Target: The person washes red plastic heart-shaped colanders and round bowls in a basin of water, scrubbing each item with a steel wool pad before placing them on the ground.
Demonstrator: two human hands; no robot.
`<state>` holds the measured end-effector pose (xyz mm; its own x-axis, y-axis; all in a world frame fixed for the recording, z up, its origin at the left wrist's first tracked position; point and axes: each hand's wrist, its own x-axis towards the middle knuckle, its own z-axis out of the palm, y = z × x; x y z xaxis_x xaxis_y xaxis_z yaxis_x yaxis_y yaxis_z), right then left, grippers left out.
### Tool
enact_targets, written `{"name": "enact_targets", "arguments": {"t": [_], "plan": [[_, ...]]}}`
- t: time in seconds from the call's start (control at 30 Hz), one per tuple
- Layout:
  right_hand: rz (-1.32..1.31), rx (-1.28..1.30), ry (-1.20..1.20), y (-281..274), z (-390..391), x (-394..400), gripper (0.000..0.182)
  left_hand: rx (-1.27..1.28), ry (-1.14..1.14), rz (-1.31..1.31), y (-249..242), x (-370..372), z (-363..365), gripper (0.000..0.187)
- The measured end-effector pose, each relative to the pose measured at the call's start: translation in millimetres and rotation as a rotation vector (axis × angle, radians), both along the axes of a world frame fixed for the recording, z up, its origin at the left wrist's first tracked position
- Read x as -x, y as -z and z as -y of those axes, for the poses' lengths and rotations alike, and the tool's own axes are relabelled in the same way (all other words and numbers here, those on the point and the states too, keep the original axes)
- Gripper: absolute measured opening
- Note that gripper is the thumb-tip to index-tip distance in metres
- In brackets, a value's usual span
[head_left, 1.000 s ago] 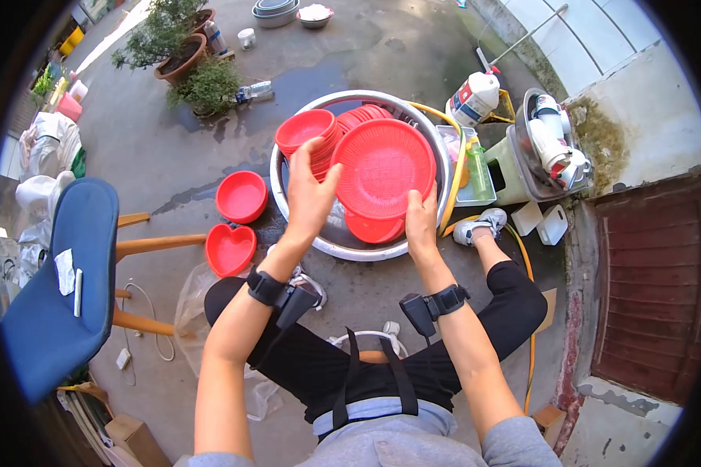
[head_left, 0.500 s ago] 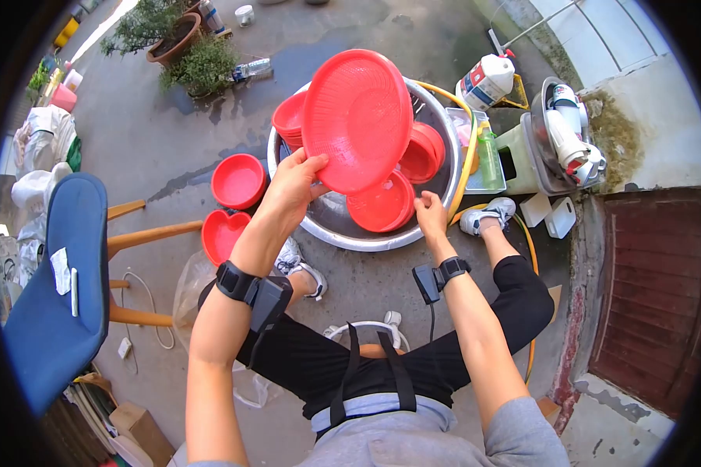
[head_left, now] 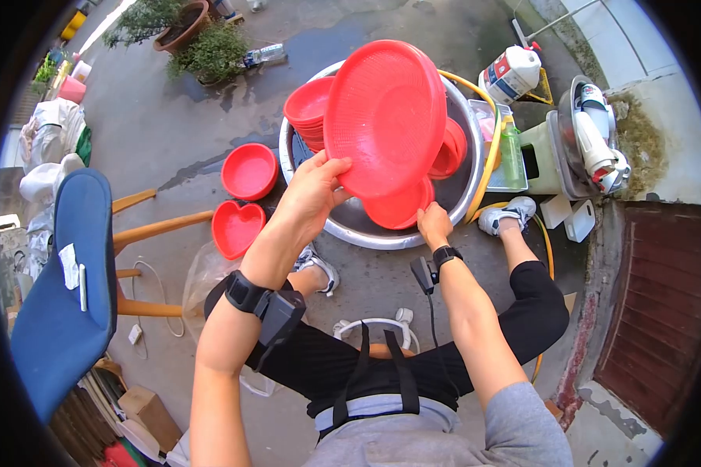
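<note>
A large round red plastic basket [head_left: 385, 117] with a ribbed, slotted surface is tilted up over the metal tub [head_left: 378, 240]. My left hand [head_left: 315, 191] is closed on its lower left rim, thumb on the inner face. Partly hidden below that basket is a red bowl [head_left: 401, 208]. My right hand [head_left: 435, 224] is closed at this bowl's right edge, the fingertips pinching the rim. Inside the tub, a stack of red heart-shaped bowls [head_left: 308, 109] stands at the left, and more red bowls [head_left: 448, 154] lie at the right, partly covered by the raised basket.
On the ground left of the tub are a round red bowl [head_left: 249, 171] and a heart-shaped red bowl [head_left: 237, 228]. A yellow hose [head_left: 492, 148] runs along the tub's right side, beside a tray with a green bottle [head_left: 512, 156]. A blue chair [head_left: 74, 280] stands at the left.
My right hand has moved in to the lower red bowl and now grips its edge. The raised basket stays in my left hand, and the view has shifted slightly.
</note>
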<state>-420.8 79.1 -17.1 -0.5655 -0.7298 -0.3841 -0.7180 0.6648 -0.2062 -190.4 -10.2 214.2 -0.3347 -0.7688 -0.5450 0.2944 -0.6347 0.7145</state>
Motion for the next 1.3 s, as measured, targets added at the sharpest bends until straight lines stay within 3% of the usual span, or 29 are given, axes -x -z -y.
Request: {"name": "enact_targets", "arguments": {"t": [0.43, 0.5, 0.8, 1.07, 1.3], "plan": [[-0.17, 0.135, -0.328, -66.1, 28.2, 5.6, 0.032, 0.033, -0.017, 0.009, -5.1, -2.3, 0.5, 0.026], [-0.09, 0.272, -0.291, -72.4, 30.7, 3.1, 0.03, 0.034, -0.032, -0.006, -3.2, -4.8, 0.7, 0.029], [0.154, 0.355, -0.364, -138.4, 39.2, -20.9, 0.023, 0.037, -0.065, 0.021, 0.9, -18.4, 1.8, 0.034], [0.228, 0.527, -0.453, -209.9, 34.5, -32.1, 0.024, 0.054, -0.087, -0.01, 3.8, -38.5, 6.9, 0.034], [0.246, 0.688, -0.551, -240.0, 39.7, -44.2, 0.021, 0.03, -0.1, 0.007, 13.3, -38.9, 8.3, 0.035]]}}
